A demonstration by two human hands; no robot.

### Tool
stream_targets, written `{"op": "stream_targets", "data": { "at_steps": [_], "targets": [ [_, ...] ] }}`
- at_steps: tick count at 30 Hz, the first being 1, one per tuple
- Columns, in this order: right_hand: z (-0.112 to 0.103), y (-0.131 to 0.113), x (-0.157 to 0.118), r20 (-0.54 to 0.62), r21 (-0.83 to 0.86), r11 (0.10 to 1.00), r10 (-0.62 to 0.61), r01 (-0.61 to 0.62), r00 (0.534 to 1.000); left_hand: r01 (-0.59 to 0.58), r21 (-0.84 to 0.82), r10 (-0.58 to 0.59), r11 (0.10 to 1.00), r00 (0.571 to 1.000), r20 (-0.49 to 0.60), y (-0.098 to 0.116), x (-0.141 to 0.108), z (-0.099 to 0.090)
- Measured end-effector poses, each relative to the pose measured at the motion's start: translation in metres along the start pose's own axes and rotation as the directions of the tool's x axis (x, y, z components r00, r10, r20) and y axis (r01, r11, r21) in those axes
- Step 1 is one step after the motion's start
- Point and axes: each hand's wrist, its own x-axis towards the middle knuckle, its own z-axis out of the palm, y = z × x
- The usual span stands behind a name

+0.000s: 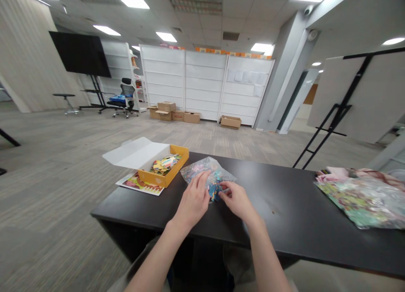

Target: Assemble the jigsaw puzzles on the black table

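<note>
A clear plastic bag [200, 166] lies on the black table [265, 178], with blue puzzle pieces [214, 190] at its near side. My left hand [196, 196] rests over the bag's left part, its fingers extended and touching the plastic beside the pieces. From the right, my right hand [234, 198] reaches the same pieces, thumb and fingers bent together at their edge; what is between the fingertips is too small to make out. To the left stands an open yellow box [171, 180] with loose puzzle pieces [166, 163] inside, its white lid folded back.
A printed picture sheet [155, 190] lies partly under the yellow box. Plastic bags with colourful contents [363, 199] and pink cloth [337, 174] lie at the table's right end. The table's near edge runs just before my lap. Cardboard boxes [192, 117] stand on the floor beyond.
</note>
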Motion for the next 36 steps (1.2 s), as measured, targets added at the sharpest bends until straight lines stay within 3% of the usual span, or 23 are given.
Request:
{"op": "stream_targets", "data": {
  "at_steps": [4, 7, 10, 18, 26, 34, 36],
  "targets": [
    [0.003, -0.004, -0.005, -0.017, -0.243, 0.968, 0.063, -0.065, 0.998, 0.093, 0.147, -0.109, 0.985, 0.989, 0.102, 0.002, -0.004, -0.011],
    [0.009, -0.013, -0.003, 0.010, -0.321, 0.942, 0.109, -0.100, 0.994, 0.179, 0.261, -0.237, 0.949, 0.948, 0.212, 0.005, -0.008, -0.017],
    [0.012, -0.023, 0.002, 0.020, -0.371, 0.920, 0.144, -0.127, 0.989, 0.192, 0.329, -0.295, 0.925, 0.908, 0.299, 0.008, -0.012, -0.017],
    [0.023, -0.042, 0.015, -0.045, -0.416, 0.876, 0.248, -0.244, 0.968, 0.156, 0.246, -0.237, 0.957, 0.908, 0.345, 0.009, -0.016, -0.013],
    [0.023, -0.042, 0.019, -0.130, -0.464, 0.815, 0.325, -0.347, 0.937, 0.135, 0.197, -0.203, 0.971, 0.902, 0.382, 0.014, -0.019, -0.011],
    [0.021, -0.031, 0.016, -0.071, -0.414, 0.881, 0.219, -0.228, 0.973, 0.143, 0.173, -0.194, 0.974, 0.924, 0.329, 0.022, -0.015, -0.008],
    [0.020, -0.029, 0.017, -0.096, -0.420, 0.867, 0.250, -0.267, 0.963, 0.139, 0.168, -0.188, 0.976, 0.929, 0.320, 0.023, -0.015, -0.008]
  ]
}}
